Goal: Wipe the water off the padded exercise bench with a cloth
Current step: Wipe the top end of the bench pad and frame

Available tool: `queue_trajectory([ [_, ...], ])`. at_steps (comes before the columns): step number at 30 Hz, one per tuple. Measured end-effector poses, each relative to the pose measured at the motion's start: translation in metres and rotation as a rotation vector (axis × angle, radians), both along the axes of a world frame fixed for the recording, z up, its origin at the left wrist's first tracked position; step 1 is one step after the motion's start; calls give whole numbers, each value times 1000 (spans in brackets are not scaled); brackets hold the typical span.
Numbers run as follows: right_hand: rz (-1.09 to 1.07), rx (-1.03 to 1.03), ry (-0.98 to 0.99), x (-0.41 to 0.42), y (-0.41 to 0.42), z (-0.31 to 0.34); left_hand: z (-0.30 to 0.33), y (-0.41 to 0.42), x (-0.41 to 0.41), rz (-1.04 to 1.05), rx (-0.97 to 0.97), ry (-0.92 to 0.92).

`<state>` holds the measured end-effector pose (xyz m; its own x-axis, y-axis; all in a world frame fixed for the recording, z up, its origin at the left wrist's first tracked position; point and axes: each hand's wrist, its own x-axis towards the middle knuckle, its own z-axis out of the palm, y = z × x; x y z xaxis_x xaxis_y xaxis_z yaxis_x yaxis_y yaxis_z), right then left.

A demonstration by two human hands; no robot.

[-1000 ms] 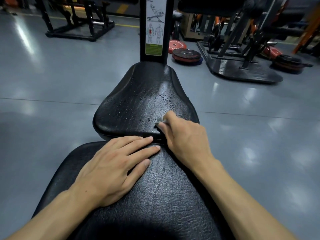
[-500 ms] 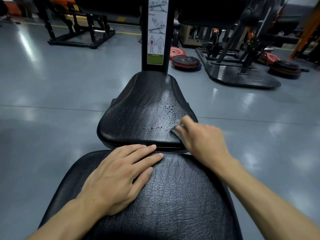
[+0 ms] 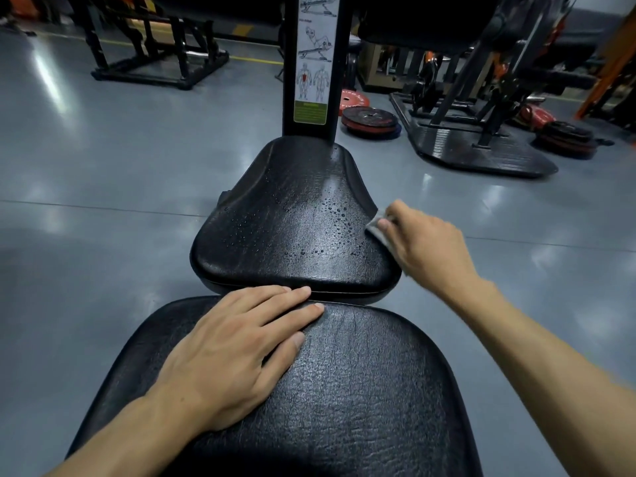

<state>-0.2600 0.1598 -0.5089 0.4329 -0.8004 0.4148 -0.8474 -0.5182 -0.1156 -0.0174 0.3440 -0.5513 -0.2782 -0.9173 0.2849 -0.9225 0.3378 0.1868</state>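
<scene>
Right hand (image 3: 426,242) grips a small grey cloth (image 3: 377,230), fingers curled over it; only a corner of the fabric shows past the knuckles. Cloth sits at the right edge of the seat pad (image 3: 292,232), centre-right of the frame, touching or just off the pad's rim; cannot tell which.

Left hand (image 3: 237,352) lies flat, fingers straight and together, holding nothing. It presses on the nearer back pad (image 3: 361,390) in the lower middle of the frame, fingertips reaching the seam between the two pads.

Head view, the only one: water droplets (image 3: 335,215) bead on the seat pad, thickest at its right centre, with a scattered line lower down and finer specks toward the left. Back pad surface looks dry, creased black vinyl.

Black upright post (image 3: 289,63) rises from the far end of the seat pad, top centre, carrying an exercise diagram sticker (image 3: 315,63). Weight plates (image 3: 370,120) lie on the grey floor (image 3: 103,149), upper right of centre. Dark machine frames along the top edge.
</scene>
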Motion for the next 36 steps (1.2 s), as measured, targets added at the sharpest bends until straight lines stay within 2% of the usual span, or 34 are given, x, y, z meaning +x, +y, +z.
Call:
queue_trajectory([
  [2,-45,58,-39,-3,-16,2,1,1,0,-2,-2,-2],
  [5,46,71,-72,3,-4,0,1,1,0,-4,-15,0],
  [9,203,82,41,7,16,-2,1,0,0,-9,-23,8],
  [12,84,9,24,9,-12,1,1,-1,0,-13,-27,11],
  [14,-29,58,-50,11,-29,4,0,-1,0,-16,-26,16],
  [16,-46,78,-85,15,-31,4,-1,-1,1,-13,-27,24],
  [19,76,6,-39,23,-2,2,-2,-2,0,-17,-30,26],
  [23,211,7,111,29,32,-4,-2,-2,1,-20,-39,27],
  [25,144,-20,112,25,17,-2,-2,-2,0,-19,-43,29],
  [29,-84,54,-41,15,-23,10,-1,-1,0,-15,-33,26],
  [32,33,52,-82,22,-10,5,-1,-1,1,-12,-26,29],
  [34,167,41,-21,26,8,3,-1,-1,0,-14,-24,31],
  [36,212,49,27,26,10,3,-2,-2,1,-16,-18,37],
])
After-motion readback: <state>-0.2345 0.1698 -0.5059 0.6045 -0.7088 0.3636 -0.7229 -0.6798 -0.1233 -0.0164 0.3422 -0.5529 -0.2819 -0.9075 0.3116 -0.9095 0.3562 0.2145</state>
